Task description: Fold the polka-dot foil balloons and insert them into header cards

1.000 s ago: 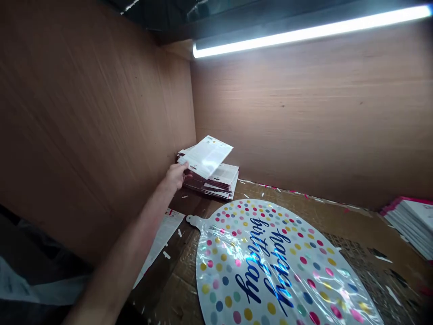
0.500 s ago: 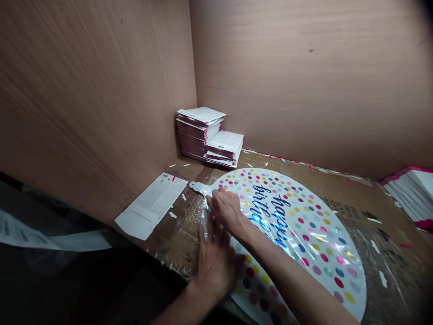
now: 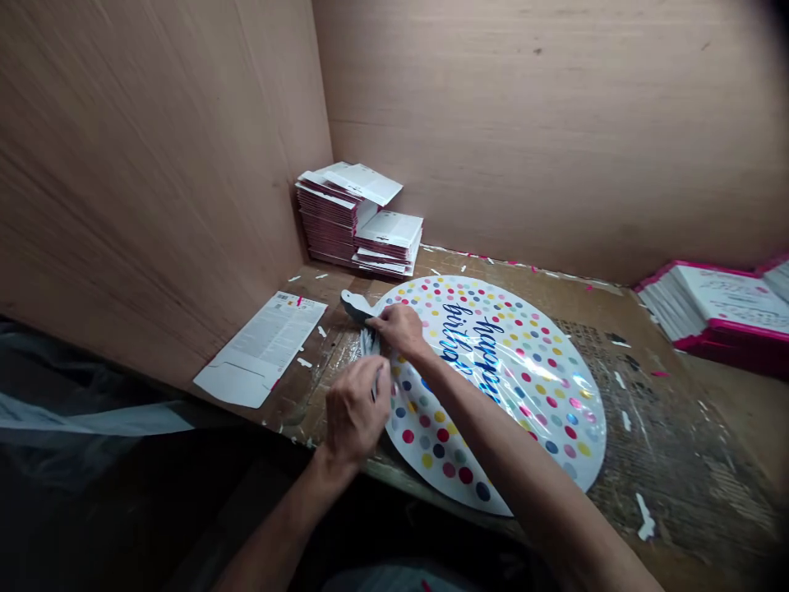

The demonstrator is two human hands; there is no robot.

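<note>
A flat, round foil balloon [image 3: 542,362] with coloured dots and blue "happy birthday" lettering lies on the cardboard-covered surface. My right hand [image 3: 399,329] pinches it at the base of its tail [image 3: 356,304], which sticks out to the left, dark on its lower side. My left hand [image 3: 361,407] is closed in a fist by the balloon's near left edge; what its fingers hold is hidden. Between both hands shows a bunched silvery strip [image 3: 368,341]. Left of the hands lies a flat white printed card sleeve [image 3: 262,349].
Stacks of white packets with pink edges [image 3: 333,218] stand in the far left corner. More pink-edged packets [image 3: 721,304] sit at the right. Wooden panels [image 3: 493,123] rise behind and on the left. Small white paper scraps [image 3: 644,518] litter the cardboard [image 3: 696,444].
My left hand has gone from spread and blurred to closed, slightly left. My right hand stays at the balloon's tail, whose dark underside now shows more. The view has shifted, showing more packets at right.
</note>
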